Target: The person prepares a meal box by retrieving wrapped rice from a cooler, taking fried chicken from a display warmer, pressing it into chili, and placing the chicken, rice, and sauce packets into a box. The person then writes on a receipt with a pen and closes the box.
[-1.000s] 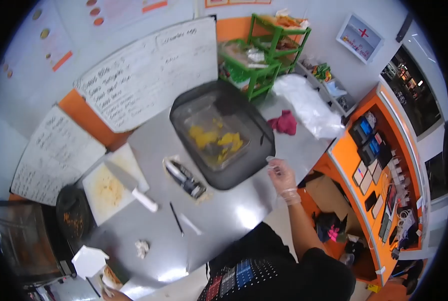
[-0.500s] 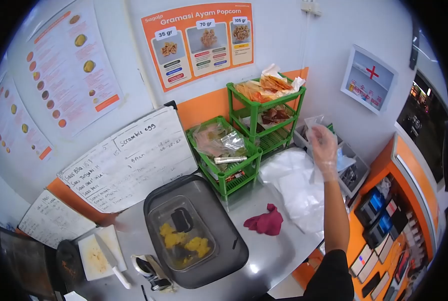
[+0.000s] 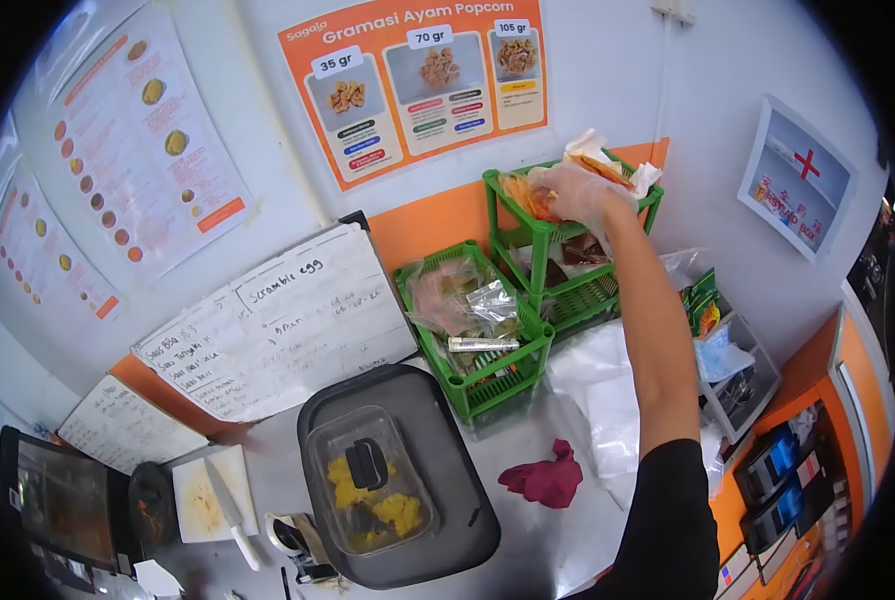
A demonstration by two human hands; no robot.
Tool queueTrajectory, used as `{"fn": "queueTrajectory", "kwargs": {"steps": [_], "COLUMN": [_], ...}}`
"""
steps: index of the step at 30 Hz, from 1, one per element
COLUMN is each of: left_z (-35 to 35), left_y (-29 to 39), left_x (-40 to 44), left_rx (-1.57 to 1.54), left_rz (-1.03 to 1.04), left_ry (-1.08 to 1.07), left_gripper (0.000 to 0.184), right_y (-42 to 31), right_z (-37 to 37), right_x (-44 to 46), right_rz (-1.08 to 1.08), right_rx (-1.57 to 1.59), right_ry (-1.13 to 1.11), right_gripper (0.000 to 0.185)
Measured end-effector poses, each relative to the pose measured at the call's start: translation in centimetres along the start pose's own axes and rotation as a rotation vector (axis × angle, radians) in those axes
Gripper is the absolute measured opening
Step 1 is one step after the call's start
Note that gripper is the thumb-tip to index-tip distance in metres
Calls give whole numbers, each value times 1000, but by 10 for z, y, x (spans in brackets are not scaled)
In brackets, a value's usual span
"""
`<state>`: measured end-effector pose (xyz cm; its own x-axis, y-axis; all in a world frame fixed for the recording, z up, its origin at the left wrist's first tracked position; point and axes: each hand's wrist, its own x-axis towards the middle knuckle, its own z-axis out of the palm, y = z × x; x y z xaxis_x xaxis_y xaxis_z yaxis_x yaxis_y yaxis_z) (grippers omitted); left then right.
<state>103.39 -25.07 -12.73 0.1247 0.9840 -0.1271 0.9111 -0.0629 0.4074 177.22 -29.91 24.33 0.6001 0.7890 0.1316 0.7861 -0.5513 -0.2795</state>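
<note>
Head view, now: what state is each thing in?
Right hand: gloved, at the rack's top tier; grip unclear.
Rack: top tier loaded.
Clear box: yellow food inside, lid apparently on.
Knife: lying across the board, handle overhanging.
Board: stained.
Cloth: crumpled.
Whiteboard: upright, written on.

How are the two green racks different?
The left rack is shorter; the right rack is taller. A gloved right hand reaches over the right rack's top; no hand is at the left rack. Clear bags lie on the left rack's top, orangey things on the right rack's. Both are green with shelves.
</note>
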Motion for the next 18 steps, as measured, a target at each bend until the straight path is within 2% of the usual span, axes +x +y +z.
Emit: {"fn": "queueTrajectory", "kwargs": {"steps": [1, 7, 9, 11, 14, 16, 17, 18], "left_z": [5, 36, 47, 67, 119, 154, 165, 146], "left_y": [-5, -55, -82, -124, -180, -202, -205, -190], "left_x": [-5, -36, -55, -94, -170, -207, -222, -226], "left_rx": [-4, -36, -54, -87, -141, -150, -177, -278], "left_rz": [-34, -261, -365, -518, -743, -818, -847, -926], "left_ry": [-22, -156, -195, -232, -329, -421, -439, -410], "left_gripper": [48, 52, 53, 55, 57, 58, 59, 56], "right_y": [3, -14, 7, 31, 21, 12, 4, -9], "right_z": [0, -19, -15, -15, -21, -20, -16, -13], "right_x": [13, -7, -12, 2, -26, -31, -35, -42], "right_rz": [-91, -18, 64, -26, -103, -146, -164, -180], "right_rx": [-87, -212, 61, 220, 289, 417, 491, 568], "right_ry": [-70, -63, 66, 19, 90, 181, 221, 270], "right_gripper": [39, 41, 42, 35, 31, 29, 28, 27]}}
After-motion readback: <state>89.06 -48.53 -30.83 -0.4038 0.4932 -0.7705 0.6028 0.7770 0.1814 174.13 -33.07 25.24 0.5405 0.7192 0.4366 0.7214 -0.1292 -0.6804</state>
